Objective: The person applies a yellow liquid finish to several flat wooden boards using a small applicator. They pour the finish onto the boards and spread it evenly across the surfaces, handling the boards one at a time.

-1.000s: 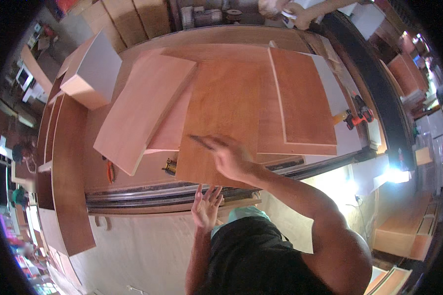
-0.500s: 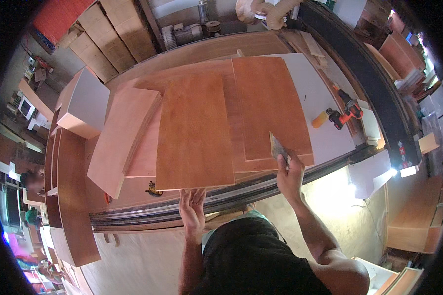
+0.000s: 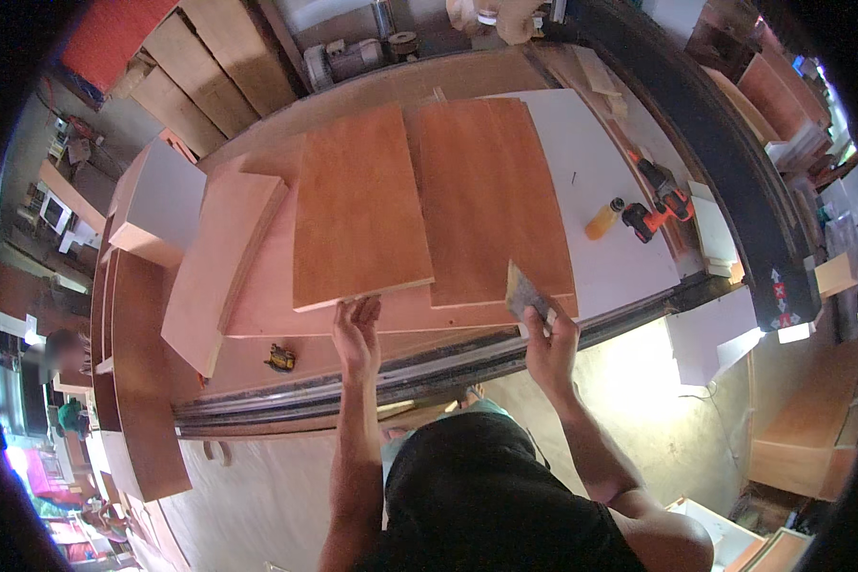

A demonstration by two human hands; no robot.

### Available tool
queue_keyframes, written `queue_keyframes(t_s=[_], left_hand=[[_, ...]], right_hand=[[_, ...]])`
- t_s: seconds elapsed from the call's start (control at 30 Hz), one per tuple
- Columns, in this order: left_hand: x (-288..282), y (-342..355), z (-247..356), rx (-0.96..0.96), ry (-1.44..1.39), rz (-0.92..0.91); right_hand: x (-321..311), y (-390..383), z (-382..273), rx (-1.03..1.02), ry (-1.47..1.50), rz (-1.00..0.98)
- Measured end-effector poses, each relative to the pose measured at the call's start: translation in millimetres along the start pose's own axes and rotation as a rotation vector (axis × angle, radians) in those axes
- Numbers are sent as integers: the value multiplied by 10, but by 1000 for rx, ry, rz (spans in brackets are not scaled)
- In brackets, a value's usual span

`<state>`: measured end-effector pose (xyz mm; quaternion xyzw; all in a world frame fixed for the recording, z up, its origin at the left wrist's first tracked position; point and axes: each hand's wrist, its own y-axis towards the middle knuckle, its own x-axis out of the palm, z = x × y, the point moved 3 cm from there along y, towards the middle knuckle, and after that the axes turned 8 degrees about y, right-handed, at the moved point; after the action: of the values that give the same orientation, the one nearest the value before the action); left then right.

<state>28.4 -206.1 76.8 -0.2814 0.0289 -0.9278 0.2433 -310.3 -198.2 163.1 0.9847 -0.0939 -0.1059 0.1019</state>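
Note:
My left hand (image 3: 357, 336) holds the near edge of a reddish-brown wooden board (image 3: 360, 205), fingers curled under it and partly hidden. That edge appears slightly raised over the pale pinkish panel (image 3: 343, 320) below. In my right hand (image 3: 553, 343) is a flat grey sanding pad (image 3: 526, 294) with a tan edge, gripped between thumb and fingers. It is close to the near right corner of a second reddish-brown board (image 3: 491, 205), which lies beside the first one on the right.
A paler board (image 3: 224, 267) lies to the left. An orange-and-black cordless drill (image 3: 660, 205) and a yellow bottle (image 3: 603, 220) rest on the right of the table. A small yellow-and-black tool (image 3: 279, 358) lies near the front edge. A white-sided box (image 3: 162, 202) stands far left.
The board in my left hand has moved away from me, uncovering more of the panel at its near edge. My right hand still holds the sanding pad, now lower beside the second board's corner.

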Motion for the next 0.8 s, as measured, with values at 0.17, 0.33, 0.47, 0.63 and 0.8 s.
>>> queue_keyframes(t_s=[0.17,0.33,0.47,0.63,0.8], left_hand=[[-302,-241,264,-17,97,119],[-620,-585,984,341,1087,178],[-409,541,1653,398,1223,225],[-611,2852,1635,94,1770,43],[-258,4002,1063,71,1428,-50]], right_hand=[[-295,-72,44,108,14,0],[-465,-49,-54,78,116,84],[-337,70,-142,89,120,16],[-78,106,-299,152,55,-197],[-745,-172,-386,316,-9,-134]])
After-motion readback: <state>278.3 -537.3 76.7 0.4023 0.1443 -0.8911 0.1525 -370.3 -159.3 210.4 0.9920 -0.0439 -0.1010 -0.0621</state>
